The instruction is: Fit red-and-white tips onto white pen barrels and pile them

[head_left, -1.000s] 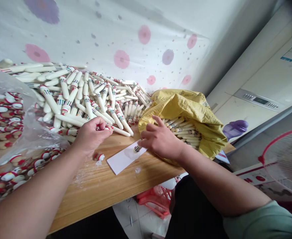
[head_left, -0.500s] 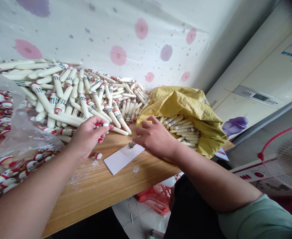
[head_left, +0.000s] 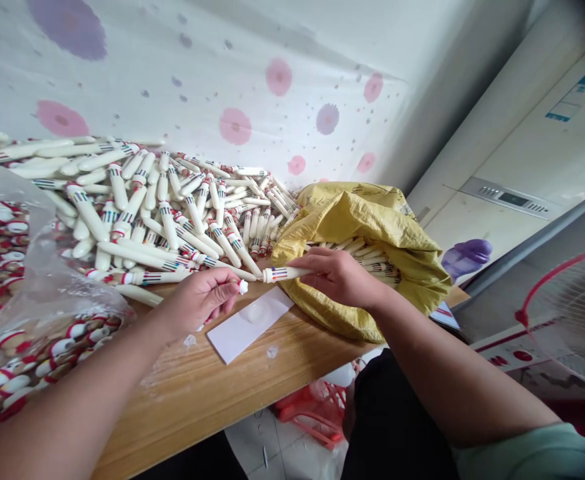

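My left hand [head_left: 205,301] is closed around a small cap figure [head_left: 243,287], of which only a white end shows past the fingertips. In my right hand [head_left: 337,272] is a white multicolour pen [head_left: 281,274], held almost level, its end with the coloured sliders facing left toward the figure. A gap separates the two pieces. Below them lies a white card [head_left: 232,339] with a round, clear, wet-looking patch [head_left: 255,313] on it.
A heap of white multicolour pens [head_left: 167,223] covers the back of the wooden table [head_left: 182,400]. On the left, a clear plastic bag [head_left: 47,260] holds many red-and-white figures [head_left: 2,257]. A yellow woven sack [head_left: 362,207] with pens inside stands right; a fan [head_left: 572,313] is beyond.
My right hand has lifted the pen off the card and turned it level, pointing left. My left hand has shifted right and down with the figure, toward the pen's end.
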A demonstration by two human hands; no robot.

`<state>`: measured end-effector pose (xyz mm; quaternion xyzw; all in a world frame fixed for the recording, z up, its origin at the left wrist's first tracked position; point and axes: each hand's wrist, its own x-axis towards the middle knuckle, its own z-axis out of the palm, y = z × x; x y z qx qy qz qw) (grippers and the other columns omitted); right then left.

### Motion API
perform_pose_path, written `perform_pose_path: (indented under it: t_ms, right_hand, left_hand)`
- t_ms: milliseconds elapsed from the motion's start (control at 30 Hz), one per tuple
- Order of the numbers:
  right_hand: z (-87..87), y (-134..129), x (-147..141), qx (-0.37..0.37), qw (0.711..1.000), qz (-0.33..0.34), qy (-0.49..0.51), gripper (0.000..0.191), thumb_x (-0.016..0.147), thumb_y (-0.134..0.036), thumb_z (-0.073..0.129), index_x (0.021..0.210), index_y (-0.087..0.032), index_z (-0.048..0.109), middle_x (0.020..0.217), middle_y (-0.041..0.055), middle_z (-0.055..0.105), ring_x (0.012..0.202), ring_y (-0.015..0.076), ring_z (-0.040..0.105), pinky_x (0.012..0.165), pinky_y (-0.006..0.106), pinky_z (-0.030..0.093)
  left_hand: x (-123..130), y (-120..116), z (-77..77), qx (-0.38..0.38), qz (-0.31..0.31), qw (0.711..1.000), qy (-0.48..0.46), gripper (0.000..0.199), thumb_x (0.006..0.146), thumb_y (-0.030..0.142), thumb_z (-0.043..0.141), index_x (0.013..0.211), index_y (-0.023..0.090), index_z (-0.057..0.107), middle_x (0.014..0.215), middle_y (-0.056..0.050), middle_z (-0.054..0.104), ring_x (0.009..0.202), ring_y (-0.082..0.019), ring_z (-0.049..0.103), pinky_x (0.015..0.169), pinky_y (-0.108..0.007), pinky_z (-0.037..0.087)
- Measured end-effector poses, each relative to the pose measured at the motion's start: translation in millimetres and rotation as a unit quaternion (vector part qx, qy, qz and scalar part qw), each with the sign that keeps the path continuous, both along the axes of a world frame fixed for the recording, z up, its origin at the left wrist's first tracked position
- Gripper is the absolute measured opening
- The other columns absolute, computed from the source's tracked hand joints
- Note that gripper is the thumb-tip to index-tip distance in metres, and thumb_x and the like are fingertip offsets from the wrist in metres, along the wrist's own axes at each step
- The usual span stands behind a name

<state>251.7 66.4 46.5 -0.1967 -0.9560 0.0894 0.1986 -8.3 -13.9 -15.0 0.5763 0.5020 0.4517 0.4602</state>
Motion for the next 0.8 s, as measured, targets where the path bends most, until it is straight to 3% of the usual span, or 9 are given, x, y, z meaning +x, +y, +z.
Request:
perform_pose_path:
  t_ms: [333, 500, 667, 800]
  right_hand:
    - [-1.5, -11.6, -7.1, -0.019, 1.000, 0.017, 0.009, 0.032, 0.092, -0.021, 0.053, 0.122, -0.016, 0.064, 0.093, 0.0087, 0.065, 0.078, 0.0146, 0.060, 0.072, 0.028, 0.047]
    - [-4.5, -13.3, -11.2, 0.007, 1.000, 0.017, -0.002, 0.032, 0.093, -0.021, 0.052, 0.122, -0.016, 0.063, 0.091, 0.0088, 0.064, 0.077, 0.0145, 0.060, 0.070, 0.027, 0.046]
    - [-5.5, -21.1, -14.4, 0.070, 0.997, 0.004, -0.020, 0.030, 0.094, -0.022, 0.050, 0.120, -0.015, 0.064, 0.087, 0.0078, 0.065, 0.071, 0.0133, 0.058, 0.064, 0.025, 0.043]
    - [-9.9, -23.7, -18.7, 0.072, 0.997, 0.006, -0.015, 0.031, 0.094, -0.020, 0.048, 0.120, -0.012, 0.064, 0.087, 0.0085, 0.065, 0.070, 0.0131, 0.058, 0.063, 0.024, 0.043]
  left_hand:
    - [4.0, -2.2, -3.8, -0.014, -0.013, 0.998, -0.052, 0.048, 0.072, 0.066, 0.062, 0.067, 0.019, 0.054, 0.048, 0.002, 0.050, 0.037, -0.007, 0.036, 0.034, -0.017, 0.025]
    - [9.2, -5.5, 1.0, -0.016, 0.006, 0.997, -0.071, 0.047, 0.071, 0.065, 0.064, 0.065, 0.019, 0.054, 0.047, 0.002, 0.049, 0.036, -0.007, 0.034, 0.033, -0.018, 0.022]
    - [12.2, -7.9, 3.8, 0.011, 0.032, 0.999, -0.040, 0.046, 0.071, 0.061, 0.066, 0.057, 0.020, 0.050, 0.044, 0.002, 0.046, 0.037, -0.008, 0.034, 0.035, -0.019, 0.023]
    - [9.6, -7.5, -1.5, 0.036, 0.038, 0.999, 0.004, 0.044, 0.077, 0.058, 0.060, 0.057, 0.020, 0.049, 0.045, 0.003, 0.045, 0.038, -0.009, 0.035, 0.037, -0.020, 0.026]
